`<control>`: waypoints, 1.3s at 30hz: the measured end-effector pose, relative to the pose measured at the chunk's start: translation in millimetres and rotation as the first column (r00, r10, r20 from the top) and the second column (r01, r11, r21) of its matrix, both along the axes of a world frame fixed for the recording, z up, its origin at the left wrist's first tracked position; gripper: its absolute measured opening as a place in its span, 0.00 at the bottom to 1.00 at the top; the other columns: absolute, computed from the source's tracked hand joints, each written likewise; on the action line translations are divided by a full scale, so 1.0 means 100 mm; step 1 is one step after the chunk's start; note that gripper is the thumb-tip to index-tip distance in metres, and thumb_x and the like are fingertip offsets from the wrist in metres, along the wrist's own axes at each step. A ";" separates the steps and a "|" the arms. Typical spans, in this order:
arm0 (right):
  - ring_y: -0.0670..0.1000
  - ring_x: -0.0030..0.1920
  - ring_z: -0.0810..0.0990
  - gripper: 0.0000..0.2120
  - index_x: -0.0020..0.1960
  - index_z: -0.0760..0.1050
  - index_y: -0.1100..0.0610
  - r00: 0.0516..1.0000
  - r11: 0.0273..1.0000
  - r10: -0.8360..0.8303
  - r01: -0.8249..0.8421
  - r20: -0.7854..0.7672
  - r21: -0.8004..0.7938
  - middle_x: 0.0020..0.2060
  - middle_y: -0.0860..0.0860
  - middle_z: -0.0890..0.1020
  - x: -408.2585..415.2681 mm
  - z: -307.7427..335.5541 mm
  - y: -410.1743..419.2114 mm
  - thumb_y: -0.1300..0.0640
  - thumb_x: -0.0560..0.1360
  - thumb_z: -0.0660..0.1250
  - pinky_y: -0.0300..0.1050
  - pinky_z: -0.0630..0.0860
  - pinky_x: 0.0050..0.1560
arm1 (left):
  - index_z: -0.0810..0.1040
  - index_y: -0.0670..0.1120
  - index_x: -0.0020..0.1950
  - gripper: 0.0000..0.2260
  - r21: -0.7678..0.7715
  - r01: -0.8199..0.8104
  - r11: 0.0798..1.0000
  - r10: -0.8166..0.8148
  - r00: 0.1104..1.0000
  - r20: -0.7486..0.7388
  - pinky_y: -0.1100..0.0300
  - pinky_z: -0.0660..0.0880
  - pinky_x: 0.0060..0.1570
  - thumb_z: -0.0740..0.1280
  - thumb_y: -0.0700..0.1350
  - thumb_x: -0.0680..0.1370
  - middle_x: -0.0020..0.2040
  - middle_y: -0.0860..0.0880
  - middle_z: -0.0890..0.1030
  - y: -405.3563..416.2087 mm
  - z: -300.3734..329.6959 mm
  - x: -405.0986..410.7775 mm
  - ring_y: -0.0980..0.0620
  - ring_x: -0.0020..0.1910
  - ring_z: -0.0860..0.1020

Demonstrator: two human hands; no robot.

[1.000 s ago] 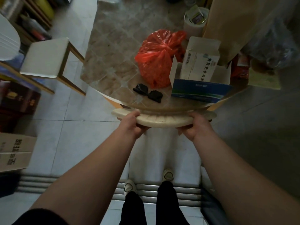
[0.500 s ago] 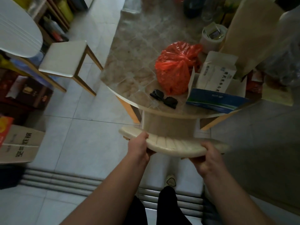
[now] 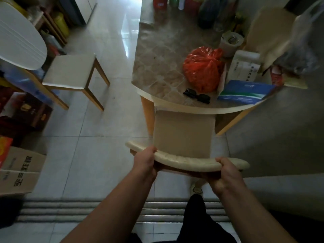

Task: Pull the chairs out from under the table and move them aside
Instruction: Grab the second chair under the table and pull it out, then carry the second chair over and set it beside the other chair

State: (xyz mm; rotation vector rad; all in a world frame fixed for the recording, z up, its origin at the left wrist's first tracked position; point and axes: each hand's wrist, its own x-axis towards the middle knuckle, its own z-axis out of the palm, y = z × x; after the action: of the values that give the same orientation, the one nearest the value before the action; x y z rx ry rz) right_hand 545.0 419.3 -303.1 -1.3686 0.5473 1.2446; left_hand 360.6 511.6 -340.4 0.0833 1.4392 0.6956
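Note:
A cream chair [image 3: 184, 134] with a curved padded backrest stands at the near end of the table [image 3: 157, 67]. Most of its tan seat shows in front of the table's rounded edge; the far strip of the seat is still under the top. My left hand [image 3: 145, 161] grips the left part of the backrest. My right hand [image 3: 226, 174] grips its right part. A second chair [image 3: 70, 71] with a white seat and wooden legs stands apart on the floor at the left.
The table carries a red plastic bag [image 3: 203, 67], black sunglasses [image 3: 197, 96], cartons [image 3: 245, 92] and bottles. A cardboard box [image 3: 19, 171] sits on the floor at the left. A door track [image 3: 87, 211] crosses the tiles near my feet. Shelves stand at the far left.
The chair has slid out from under the table toward me, with both hands still on its backrest. The seat, hidden a second ago, now shows. My view has backed away.

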 end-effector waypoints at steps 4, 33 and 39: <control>0.64 0.58 0.76 0.05 0.51 0.69 0.63 0.998 0.997 -0.064 0.063 0.024 0.044 0.53 0.63 0.75 -0.95 0.26 -0.25 0.61 0.79 0.59 0.67 0.80 0.47 | 0.66 0.42 0.47 0.10 0.025 0.097 0.995 -0.098 0.995 0.034 0.42 0.79 0.23 0.68 0.36 0.75 0.48 0.35 0.75 0.00 0.19 -0.80 0.35 0.42 0.79; 0.66 0.62 0.77 0.20 0.70 0.67 0.64 0.958 0.961 0.278 -0.277 -0.075 0.021 0.64 0.67 0.76 -3.41 0.49 0.97 0.63 0.78 0.60 0.68 0.78 0.46 | 0.68 0.37 0.45 0.04 0.111 -0.150 0.982 0.159 0.984 -0.075 0.37 0.81 0.25 0.62 0.36 0.77 0.43 0.36 0.75 0.51 0.79 -3.62 0.36 0.41 0.79; 0.67 0.59 0.78 0.21 0.69 0.67 0.63 0.967 0.970 0.241 -0.239 -0.084 0.033 0.62 0.67 0.77 -4.14 0.52 1.70 0.65 0.77 0.63 0.69 0.80 0.35 | 0.69 0.36 0.48 0.04 0.094 -0.129 0.987 0.135 0.989 -0.055 0.40 0.80 0.23 0.63 0.37 0.77 0.45 0.35 0.77 1.31 0.75 -4.38 0.35 0.41 0.80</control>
State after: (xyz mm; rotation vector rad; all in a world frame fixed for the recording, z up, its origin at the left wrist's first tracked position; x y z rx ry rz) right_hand 131.3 588.9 -250.9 -1.3961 0.4348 1.5083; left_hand -77.5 642.7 -265.6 0.0807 1.4818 0.8738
